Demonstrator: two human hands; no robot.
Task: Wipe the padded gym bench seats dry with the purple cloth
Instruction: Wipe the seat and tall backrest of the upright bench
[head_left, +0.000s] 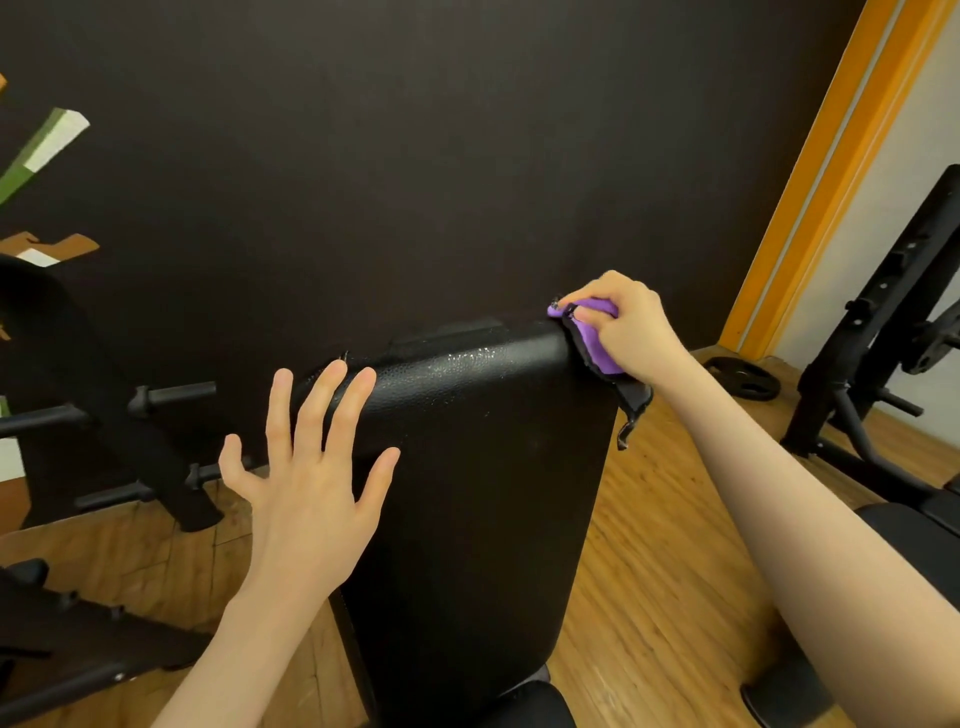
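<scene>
- The right hand (626, 325) grips the bunched purple cloth (592, 338), pressing it on the top right corner of the black padded bench back (483, 467).
- The left hand (306, 467) is spread wide, its fingertips at the pad's upper left edge.
- Water droplets (470, 358) glisten along the pad's top.

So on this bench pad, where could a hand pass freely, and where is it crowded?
Free: the middle of the bench pad, between the left hand and the right hand, down to its near end. Crowded: the top right corner under the purple cloth, and the top left edge under spread fingers.
</scene>
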